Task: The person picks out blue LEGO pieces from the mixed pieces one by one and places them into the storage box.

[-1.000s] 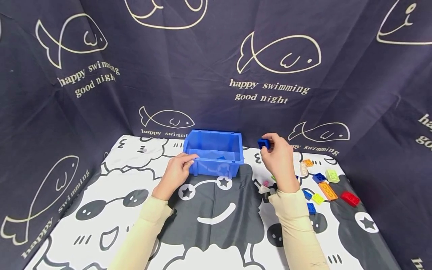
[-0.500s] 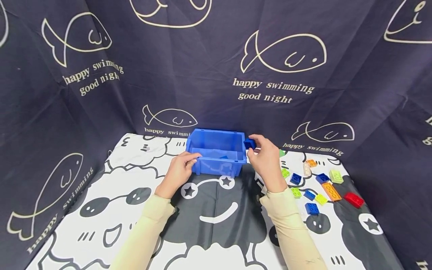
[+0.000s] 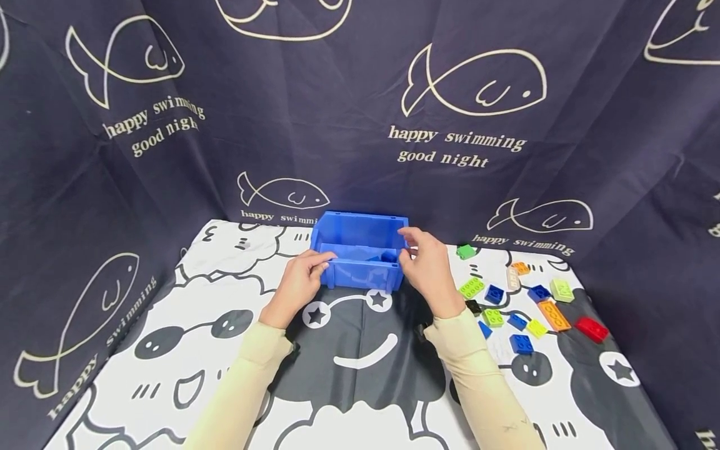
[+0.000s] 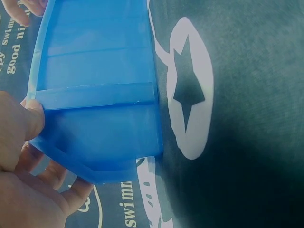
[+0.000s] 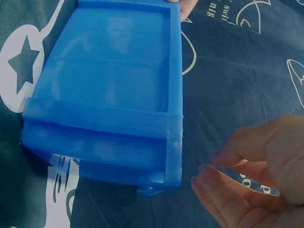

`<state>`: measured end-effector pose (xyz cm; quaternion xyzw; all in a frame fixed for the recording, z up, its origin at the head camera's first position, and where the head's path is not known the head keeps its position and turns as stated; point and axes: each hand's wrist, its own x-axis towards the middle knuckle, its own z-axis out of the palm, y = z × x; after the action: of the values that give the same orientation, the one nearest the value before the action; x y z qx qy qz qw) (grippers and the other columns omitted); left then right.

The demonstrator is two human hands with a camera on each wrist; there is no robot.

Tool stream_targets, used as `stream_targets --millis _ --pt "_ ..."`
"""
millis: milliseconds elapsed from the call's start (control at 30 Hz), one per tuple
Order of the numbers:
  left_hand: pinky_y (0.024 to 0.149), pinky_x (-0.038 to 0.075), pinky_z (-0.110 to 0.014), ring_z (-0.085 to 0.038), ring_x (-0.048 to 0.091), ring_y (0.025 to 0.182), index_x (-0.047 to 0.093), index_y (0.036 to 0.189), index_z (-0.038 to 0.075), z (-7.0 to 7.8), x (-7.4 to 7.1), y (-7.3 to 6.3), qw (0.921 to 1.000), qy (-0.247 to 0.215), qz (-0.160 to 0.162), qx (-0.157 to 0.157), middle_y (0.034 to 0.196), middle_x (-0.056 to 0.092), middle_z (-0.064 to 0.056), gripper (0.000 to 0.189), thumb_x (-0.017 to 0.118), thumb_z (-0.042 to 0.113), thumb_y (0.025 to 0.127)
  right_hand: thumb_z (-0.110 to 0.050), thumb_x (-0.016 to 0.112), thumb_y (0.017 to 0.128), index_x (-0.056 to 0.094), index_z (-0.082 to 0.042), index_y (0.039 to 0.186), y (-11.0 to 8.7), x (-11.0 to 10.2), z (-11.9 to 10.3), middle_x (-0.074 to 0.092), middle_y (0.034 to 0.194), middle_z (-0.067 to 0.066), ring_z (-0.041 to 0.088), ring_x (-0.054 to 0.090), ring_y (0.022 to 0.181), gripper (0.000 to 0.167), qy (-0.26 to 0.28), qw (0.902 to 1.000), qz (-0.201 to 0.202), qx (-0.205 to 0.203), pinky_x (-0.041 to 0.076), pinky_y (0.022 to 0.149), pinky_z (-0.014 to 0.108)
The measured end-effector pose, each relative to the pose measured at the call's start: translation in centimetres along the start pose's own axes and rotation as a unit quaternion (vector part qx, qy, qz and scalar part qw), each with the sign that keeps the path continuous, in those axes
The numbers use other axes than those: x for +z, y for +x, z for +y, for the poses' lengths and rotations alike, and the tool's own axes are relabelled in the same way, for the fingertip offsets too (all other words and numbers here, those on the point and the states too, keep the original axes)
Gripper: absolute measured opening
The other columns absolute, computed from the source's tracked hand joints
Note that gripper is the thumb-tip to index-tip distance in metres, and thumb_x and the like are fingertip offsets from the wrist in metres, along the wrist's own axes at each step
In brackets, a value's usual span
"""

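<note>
A blue plastic bin [image 3: 360,274] stands near the back of the cloth-covered table. My left hand [image 3: 295,281] grips its front-left rim; in the left wrist view the thumb presses one side of the bin wall [image 4: 99,71] and the fingers curl beneath the edge. At the bin's right side is my right hand [image 3: 430,272], holding nothing. The right wrist view has that hand [image 5: 256,166] apart from the bin, with thumb and fingers loosely bent and a gap between them. Inside the bin lies a dark blue toy brick [image 3: 388,257], partly hidden by the front wall.
Loose toy bricks lie on the right: a green one [image 3: 465,251], a lime one [image 3: 471,287], an orange one [image 3: 554,315], a red one [image 3: 591,329], a blue one [image 3: 521,344] and several others. A dark fish-print curtain [image 3: 360,137] hangs close behind the bin.
My right hand has carried the dark blue brick leftward to the bin and let it go inside. My left hand has kept its grip on the rim.
</note>
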<state>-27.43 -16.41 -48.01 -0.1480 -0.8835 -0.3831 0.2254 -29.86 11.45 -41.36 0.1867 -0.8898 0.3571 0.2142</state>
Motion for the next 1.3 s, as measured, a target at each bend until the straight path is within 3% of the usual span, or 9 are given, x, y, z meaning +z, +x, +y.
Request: stream_targets --millis 400,633,1133,1300 --pt "0.083 0.054 -0.042 -0.024 0.065 0.089 0.079 0.118 0.012 0.3 -0.1 0.0 1.0000 0.003 -0.004 -0.004 0.098 0.074 -0.008 0.026 0.067 0.000 0.097 0.000 0.073 0.087 0.071 -0.003 0.121 0.0 0.0 0.0 0.072 0.112 0.020 0.036 0.074 0.095 0.034 -0.006 0.9999 -0.014 -0.001 0.061 0.082 0.046" --pt "0.084 0.054 -0.042 -0.024 0.066 0.089 0.079 0.117 0.011 0.1 0.0 0.0 0.9999 0.003 -0.008 -0.011 0.098 0.074 -0.008 0.026 0.067 0.000 0.097 0.002 0.071 0.084 0.072 -0.002 0.119 0.1 -0.9 0.0 0.072 0.109 0.020 0.034 0.073 0.097 0.035 -0.002 1.0000 0.003 -0.003 0.061 0.084 0.043" --pt "0.084 0.054 -0.043 -0.025 0.067 0.089 0.079 0.117 0.009 0.4 -0.1 0.0 1.0000 0.000 -0.001 -0.002 0.099 0.075 -0.009 0.025 0.068 -0.001 0.096 -0.002 0.069 0.083 0.072 -0.002 0.119 0.3 -5.8 1.1 0.074 0.110 0.021 0.038 0.071 0.098 0.036 -0.033 0.9980 0.048 0.023 0.053 0.088 0.052" --pt "0.081 0.053 -0.041 -0.024 0.065 0.086 0.079 0.118 0.009 0.3 -0.1 -0.1 0.9999 -0.002 -0.005 -0.011 0.100 0.074 -0.010 0.026 0.067 0.000 0.097 -0.004 0.068 0.087 0.071 -0.003 0.122 0.3 -8.0 1.5 0.073 0.114 0.022 0.039 0.071 0.103 0.035 -0.032 0.9968 0.043 0.059 0.055 0.092 0.051"
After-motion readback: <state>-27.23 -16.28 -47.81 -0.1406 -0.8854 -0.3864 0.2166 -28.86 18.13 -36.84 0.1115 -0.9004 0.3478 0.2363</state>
